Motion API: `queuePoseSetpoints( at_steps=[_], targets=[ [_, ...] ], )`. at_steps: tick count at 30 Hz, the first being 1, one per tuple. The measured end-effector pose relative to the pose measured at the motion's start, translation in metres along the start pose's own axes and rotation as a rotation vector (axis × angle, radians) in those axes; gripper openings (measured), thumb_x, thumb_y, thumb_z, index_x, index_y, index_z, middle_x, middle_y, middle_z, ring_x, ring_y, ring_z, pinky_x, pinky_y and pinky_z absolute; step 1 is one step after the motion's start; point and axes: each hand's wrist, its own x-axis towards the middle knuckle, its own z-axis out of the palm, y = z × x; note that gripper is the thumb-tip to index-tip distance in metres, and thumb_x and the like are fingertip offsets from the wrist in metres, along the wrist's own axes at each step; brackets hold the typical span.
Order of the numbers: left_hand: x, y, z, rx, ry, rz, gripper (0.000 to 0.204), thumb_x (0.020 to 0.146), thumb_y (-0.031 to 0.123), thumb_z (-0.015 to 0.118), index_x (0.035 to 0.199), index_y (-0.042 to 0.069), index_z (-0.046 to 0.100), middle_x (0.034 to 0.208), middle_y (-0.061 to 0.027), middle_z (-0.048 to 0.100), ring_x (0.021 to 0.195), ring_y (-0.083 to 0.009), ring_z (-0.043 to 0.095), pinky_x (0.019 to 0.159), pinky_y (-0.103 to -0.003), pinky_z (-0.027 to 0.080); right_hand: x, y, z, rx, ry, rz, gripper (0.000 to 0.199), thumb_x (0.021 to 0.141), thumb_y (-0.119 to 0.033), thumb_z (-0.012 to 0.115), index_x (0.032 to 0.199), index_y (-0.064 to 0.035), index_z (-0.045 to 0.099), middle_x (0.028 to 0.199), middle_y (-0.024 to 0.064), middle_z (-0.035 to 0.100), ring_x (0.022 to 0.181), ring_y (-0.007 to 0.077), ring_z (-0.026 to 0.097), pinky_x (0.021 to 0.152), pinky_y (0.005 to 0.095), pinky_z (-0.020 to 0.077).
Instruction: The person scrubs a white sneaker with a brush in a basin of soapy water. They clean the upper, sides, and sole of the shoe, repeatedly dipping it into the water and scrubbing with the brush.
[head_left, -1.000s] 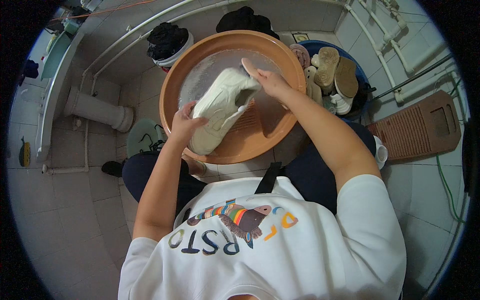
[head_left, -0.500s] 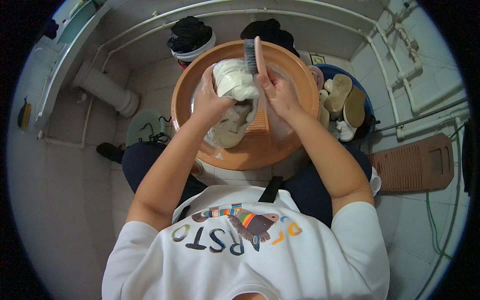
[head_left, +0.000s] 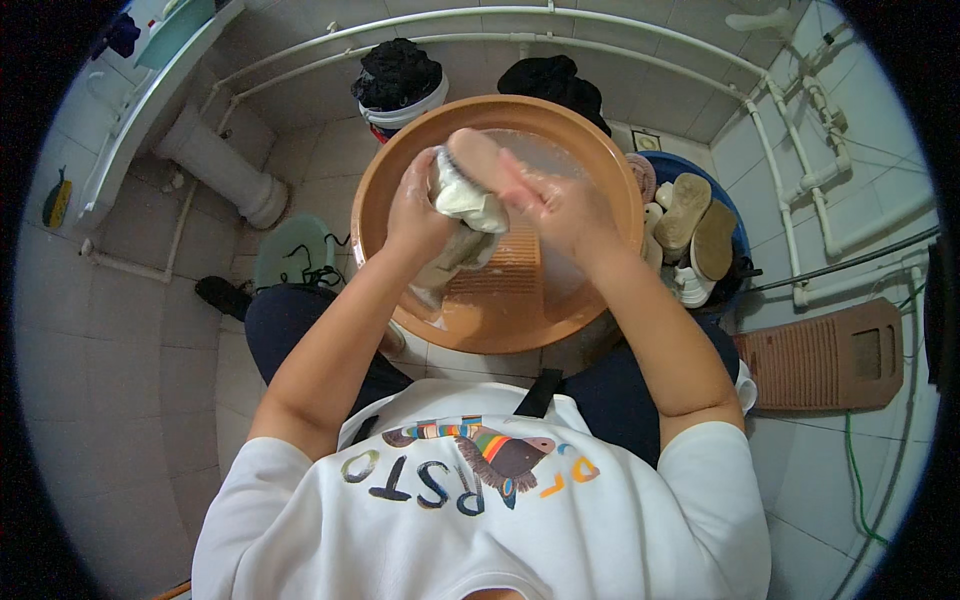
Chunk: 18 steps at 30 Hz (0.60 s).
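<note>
My left hand (head_left: 418,210) is closed around the side of a wet, white fabric article (head_left: 466,200) with soapy folds; whether it is a shoe or a cloth I cannot tell. In my right hand (head_left: 565,212), slightly blurred, is the pink handle of a scrubbing brush (head_left: 476,160). Its back is up, and its bristle side lies against the upper part of the white article, hiding most of the bristles. Both hands are over a round orange basin (head_left: 374,185) of cloudy water. A ridged washboard part (head_left: 500,285) shows inside the basin, below the article.
On the right, a blue tub (head_left: 738,212) holds several shoes (head_left: 687,212). A brown washboard (head_left: 820,355) leans farther right. Behind the basin are a bucket of dark clothes (head_left: 400,78) and a black bundle (head_left: 553,88). A pale green basin (head_left: 285,250) with dark straps sits left.
The brush has swung from upright beside the white article to lying over its top, bristles down. My right hand has turned over with it. The view has shifted slightly.
</note>
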Motion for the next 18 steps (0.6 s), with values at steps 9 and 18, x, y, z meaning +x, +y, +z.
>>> queuePoseSetpoints(
  at_steps=[9,18],
  targets=[
    [0.006,0.010,0.012,-0.378,0.035,0.010,0.067,0.068,0.000,0.067,0.125,0.006,0.034,0.121,-0.0111,0.044,0.111,-0.0221,0.045,0.094,-0.032,0.036,0.007,0.012,-0.009,0.270,0.094,0.144,0.041,0.084,-0.038,0.058,0.122,-0.0234,0.052,0.103,0.0098,0.063,0.088,0.0134,0.060,0.079,0.0257,0.0430],
    [-0.026,0.007,0.013,-0.557,0.080,0.011,0.094,0.068,0.009,0.073,0.136,0.010,0.008,0.126,-0.0140,0.041,0.114,-0.0232,0.044,0.097,-0.035,0.035,0.001,0.027,0.026,0.535,-0.079,0.294,0.044,0.086,-0.037,0.054,0.126,-0.0187,0.048,0.118,0.0095,0.056,0.103,0.0152,0.055,0.088,0.0253,0.0393]
  ],
)
